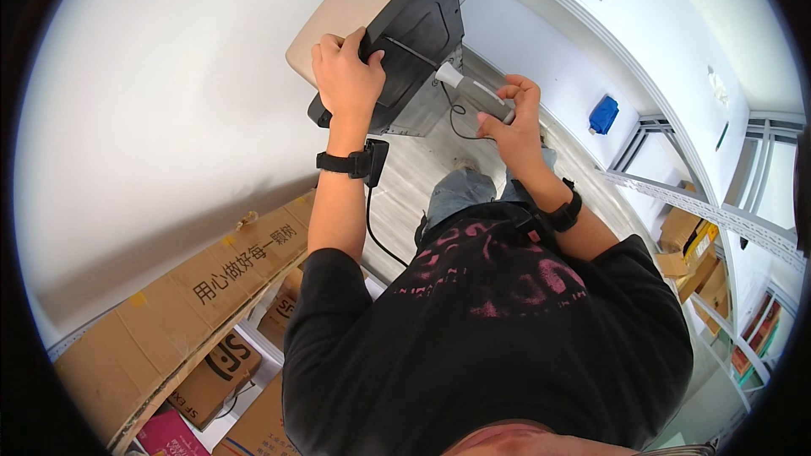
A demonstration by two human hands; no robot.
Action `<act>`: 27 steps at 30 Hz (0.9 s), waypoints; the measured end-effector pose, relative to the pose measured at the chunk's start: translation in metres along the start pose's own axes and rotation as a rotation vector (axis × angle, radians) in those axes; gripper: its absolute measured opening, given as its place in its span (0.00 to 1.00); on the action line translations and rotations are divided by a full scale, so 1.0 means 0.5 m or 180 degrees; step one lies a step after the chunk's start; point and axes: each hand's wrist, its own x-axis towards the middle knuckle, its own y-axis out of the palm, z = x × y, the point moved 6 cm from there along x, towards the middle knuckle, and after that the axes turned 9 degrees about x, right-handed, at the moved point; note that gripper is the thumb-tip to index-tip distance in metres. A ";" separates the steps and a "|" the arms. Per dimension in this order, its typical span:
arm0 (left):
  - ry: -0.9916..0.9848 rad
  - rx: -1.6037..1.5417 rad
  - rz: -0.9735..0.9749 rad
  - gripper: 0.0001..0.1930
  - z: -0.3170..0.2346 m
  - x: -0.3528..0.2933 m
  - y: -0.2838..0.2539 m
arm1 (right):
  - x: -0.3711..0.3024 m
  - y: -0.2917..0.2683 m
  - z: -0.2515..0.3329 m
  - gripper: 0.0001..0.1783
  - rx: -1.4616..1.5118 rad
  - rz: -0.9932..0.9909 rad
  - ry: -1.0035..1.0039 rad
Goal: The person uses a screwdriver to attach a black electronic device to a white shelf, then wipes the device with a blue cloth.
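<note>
A seat with a beige cushion [351, 4] and a black plastic underside [414, 38] is tipped on its side in front of me. My left hand [348, 76] grips the edge of the black underside, its fingers curled over toward the cushion. Between the fingertips of my right hand [517, 122] is the rear end of a grey and white powered screwdriver [475, 93]. The tool's long thin shaft lies over the black underside, its tip close to my left thumb. Whether the tip sits in a screw I cannot tell. A dark cord [456, 122] hangs below the tool.
A white wall rises on the left, above a long cardboard piece [169, 321] and several boxes. White metal shelving with a blue item [603, 115] runs along the right, with more cardboard boxes [680, 232] lower down. Pale wood-look floor [401, 190] shows below the seat.
</note>
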 end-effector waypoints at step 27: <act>0.0033 0.0016 -0.0083 0.22 -0.005 -0.002 -0.007 | 0.020 -0.017 -0.018 0.27 0.0083 0.0569 0.1416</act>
